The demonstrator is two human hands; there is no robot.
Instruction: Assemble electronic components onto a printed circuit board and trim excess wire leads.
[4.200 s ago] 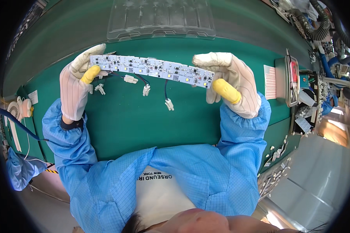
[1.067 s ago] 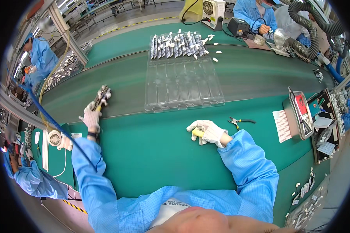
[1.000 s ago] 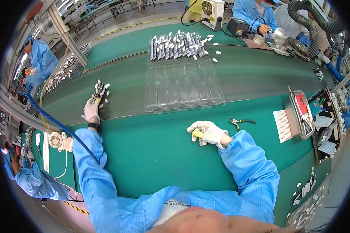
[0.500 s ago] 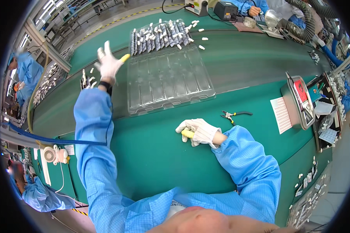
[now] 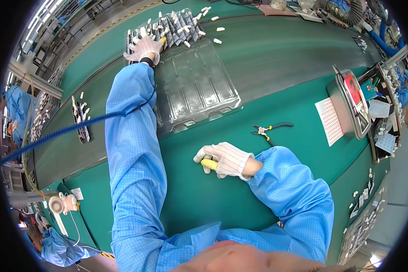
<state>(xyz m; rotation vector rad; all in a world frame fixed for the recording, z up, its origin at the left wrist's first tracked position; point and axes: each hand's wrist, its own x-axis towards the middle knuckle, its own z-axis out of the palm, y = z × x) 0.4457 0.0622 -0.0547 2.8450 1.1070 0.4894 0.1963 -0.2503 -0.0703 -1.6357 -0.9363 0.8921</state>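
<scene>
Reaching forward with the gloved left hand (image 5: 145, 47) to the far left corner of the clear plastic tray (image 5: 195, 81), laying it over the row of strip circuit boards (image 5: 176, 36) packed across the tray's far end. Spreading the left fingers wide there and pointing the yellow-covered thumb rightward along the row, with some fingertips lost among the boards; not being able to tell whether pinching a board. Wearing a dark wristband (image 5: 148, 60) on that wrist, just short of the row, and stretching the blue left sleeve (image 5: 136, 136) along the tray's left side, partly covering its edge. Having a blue coiled cord (image 5: 59, 133) running onto that sleeve from well left of the tray.

Resting the gloved right hand (image 5: 224, 159) on the green mat (image 5: 190, 199), nearer the body than the tray's near edge. Curling the right fingers in narrowly beside their yellow-covered thumb. Having diagonal cutters (image 5: 261, 130) with black-and-yellow handles lying near the tray's near right corner.

Farther right of the tray, seeing a label sheet (image 5: 329, 121) lying beside a metal box (image 5: 337, 104). Left of the tray, on the conveyor belt (image 5: 276, 50), seeing a separate bundle of circuit boards (image 5: 82, 120) lying with white plugs sticking out. Just right of the tray's far end, seeing loose white connectors (image 5: 220, 29) lying about. Well left of the tray and nearer the body, seeing a small fan (image 5: 56, 204).
</scene>
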